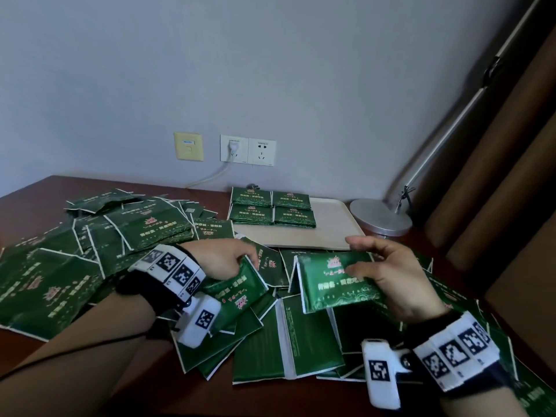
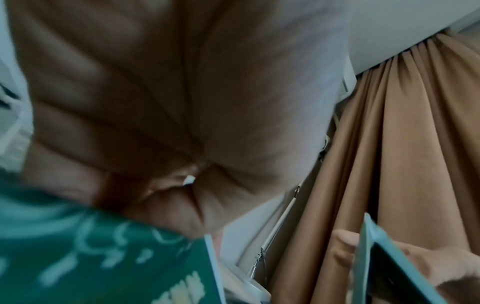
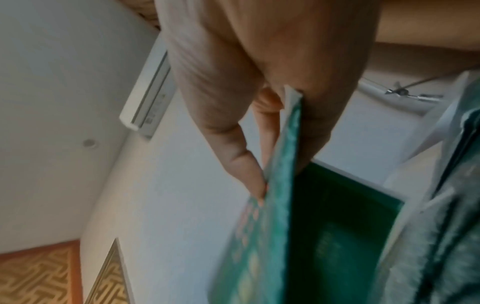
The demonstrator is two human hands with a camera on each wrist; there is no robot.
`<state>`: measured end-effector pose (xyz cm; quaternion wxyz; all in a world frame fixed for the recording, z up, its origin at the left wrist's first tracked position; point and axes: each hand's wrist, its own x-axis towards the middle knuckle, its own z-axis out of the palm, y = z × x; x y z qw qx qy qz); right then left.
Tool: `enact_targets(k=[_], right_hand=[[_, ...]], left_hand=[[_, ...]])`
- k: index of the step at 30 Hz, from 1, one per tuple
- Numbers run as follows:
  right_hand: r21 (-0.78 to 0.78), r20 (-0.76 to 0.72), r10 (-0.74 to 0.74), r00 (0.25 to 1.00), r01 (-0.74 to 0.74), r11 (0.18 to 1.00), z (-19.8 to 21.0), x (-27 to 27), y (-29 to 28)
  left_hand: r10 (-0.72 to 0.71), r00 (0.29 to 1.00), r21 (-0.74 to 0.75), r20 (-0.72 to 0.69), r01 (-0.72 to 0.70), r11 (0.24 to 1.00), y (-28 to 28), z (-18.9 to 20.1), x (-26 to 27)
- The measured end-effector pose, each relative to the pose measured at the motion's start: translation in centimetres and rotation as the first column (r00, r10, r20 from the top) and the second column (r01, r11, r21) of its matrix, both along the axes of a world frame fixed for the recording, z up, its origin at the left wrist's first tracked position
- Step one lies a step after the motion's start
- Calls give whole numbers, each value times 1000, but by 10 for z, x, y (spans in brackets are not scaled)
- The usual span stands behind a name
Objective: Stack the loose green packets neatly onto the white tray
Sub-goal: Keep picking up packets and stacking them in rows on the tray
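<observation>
Several loose green packets lie heaped across the brown table. On the white tray at the back, green packets stand in neat low stacks at its left end. My left hand grips one green packet above the pile; the left wrist view shows that packet under my curled fingers. My right hand pinches another green packet by its right end, thumb on top. In the right wrist view that packet runs edge-on between thumb and fingers.
A silver lamp base with a slanted arm stands right of the tray. Wall sockets with a plugged cable sit behind the table. Brown curtains hang at the right. More packets cover the table's front and right side.
</observation>
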<state>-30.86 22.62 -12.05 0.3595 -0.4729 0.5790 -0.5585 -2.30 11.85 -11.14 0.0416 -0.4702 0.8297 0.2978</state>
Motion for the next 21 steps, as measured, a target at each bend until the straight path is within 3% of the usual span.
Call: enact_targets(k=[3,5,8,12,16,18,21], right_hand=[[204,-175,142,974,-105,973,-2,-11,-26],[305,-371,239,897,-125,944,0,-11,-38],[329,-431,257,865,-114,937,0,-12,-56],[347,-346,306,887,-182,920,-6,-16,-67],[291,-61,350,935,-319,902,-17,-19,-66],[217,25,338,941,-335,917,-19,-18,-64],[142,39,355,934,-357,923,-20,-16,-59]], left_hand=[[-49,998,-15,48,49,999,-4,6,-6],[-80,993,5,89,80,997,-3,13,-12],[-136,977,78,164,125,989,-6,15,-19],[-150,974,166,171,121,979,-15,2,-20],[-176,978,71,115,169,983,-21,-4,-18],[-196,980,16,47,195,981,-25,-6,-14],[-226,965,-12,-135,226,974,-26,-3,-3]])
